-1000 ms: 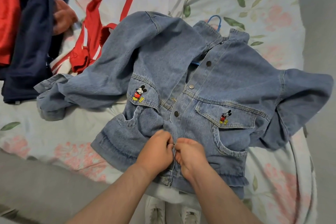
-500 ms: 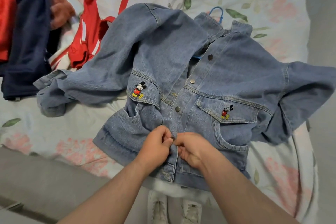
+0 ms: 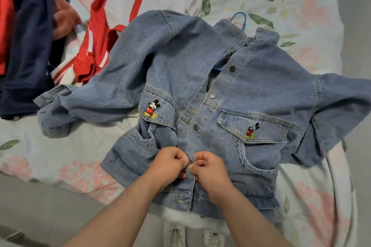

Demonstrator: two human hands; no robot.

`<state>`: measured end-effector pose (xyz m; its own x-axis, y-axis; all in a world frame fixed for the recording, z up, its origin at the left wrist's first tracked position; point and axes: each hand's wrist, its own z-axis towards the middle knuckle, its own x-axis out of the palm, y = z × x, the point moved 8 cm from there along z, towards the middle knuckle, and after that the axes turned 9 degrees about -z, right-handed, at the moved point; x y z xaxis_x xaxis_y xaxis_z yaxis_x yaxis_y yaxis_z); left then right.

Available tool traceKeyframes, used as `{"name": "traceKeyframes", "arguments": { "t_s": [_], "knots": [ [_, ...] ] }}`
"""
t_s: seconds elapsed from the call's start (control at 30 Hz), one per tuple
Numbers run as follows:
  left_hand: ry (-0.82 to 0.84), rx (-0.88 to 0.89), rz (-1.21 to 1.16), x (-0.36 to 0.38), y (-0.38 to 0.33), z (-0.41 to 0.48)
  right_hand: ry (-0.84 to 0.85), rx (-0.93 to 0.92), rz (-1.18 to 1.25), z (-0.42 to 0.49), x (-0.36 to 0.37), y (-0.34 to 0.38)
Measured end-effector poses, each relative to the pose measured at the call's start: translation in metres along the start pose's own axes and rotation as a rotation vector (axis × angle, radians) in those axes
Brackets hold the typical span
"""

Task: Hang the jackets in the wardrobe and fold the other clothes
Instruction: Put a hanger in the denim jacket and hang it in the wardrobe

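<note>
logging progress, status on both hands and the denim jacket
Left hand and right hand both pinching the front edges of the light blue denim jacket near its hem. Jacket laid on floral bedsheet, blue plastic hanger at collar. Nothing over the front.

My left hand [image 3: 170,163] and right hand [image 3: 210,168] have rolled from lying flat over the denim jacket's [image 3: 261,90] front edges into knuckles-up fists. Their fingers [image 3: 180,156] now pinch those edges together below the third snap [image 3: 196,127].
</note>
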<state>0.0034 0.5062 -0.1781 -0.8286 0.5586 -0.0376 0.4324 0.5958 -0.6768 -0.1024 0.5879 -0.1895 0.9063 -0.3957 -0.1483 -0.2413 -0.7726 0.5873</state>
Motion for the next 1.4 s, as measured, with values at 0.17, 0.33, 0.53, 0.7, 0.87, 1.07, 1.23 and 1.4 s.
{"name": "traceKeyframes", "arguments": {
  "t_s": [0.17,0.33,0.53,0.7,0.87,1.07,1.23,1.4],
  "knots": [
    [0.027,-0.069,0.087,-0.002,-0.005,0.007,-0.119,-0.085,-0.131,-0.007,-0.005,0.008],
    [0.022,-0.079,-0.113,-0.002,-0.001,0.008,-0.066,0.009,-0.057,-0.005,-0.007,0.010],
    [0.011,-0.016,-0.174,0.002,0.002,0.007,0.080,0.171,0.164,-0.002,-0.003,0.010],
    [-0.036,0.126,-0.012,0.004,0.000,0.002,0.119,0.255,0.230,0.001,-0.002,0.004],
    [-0.076,0.232,0.065,0.004,-0.006,-0.003,0.082,0.288,0.165,0.002,-0.001,0.007],
    [-0.018,0.252,0.547,0.007,-0.023,-0.015,0.077,0.128,-0.382,0.000,-0.019,0.045],
    [-0.290,0.591,0.575,-0.009,-0.103,0.001,-0.202,-0.354,-0.593,0.030,-0.040,0.132],
    [-0.309,0.394,0.804,-0.013,-0.103,0.065,-0.075,-0.401,-0.831,0.068,-0.022,0.114]
  ]
}}
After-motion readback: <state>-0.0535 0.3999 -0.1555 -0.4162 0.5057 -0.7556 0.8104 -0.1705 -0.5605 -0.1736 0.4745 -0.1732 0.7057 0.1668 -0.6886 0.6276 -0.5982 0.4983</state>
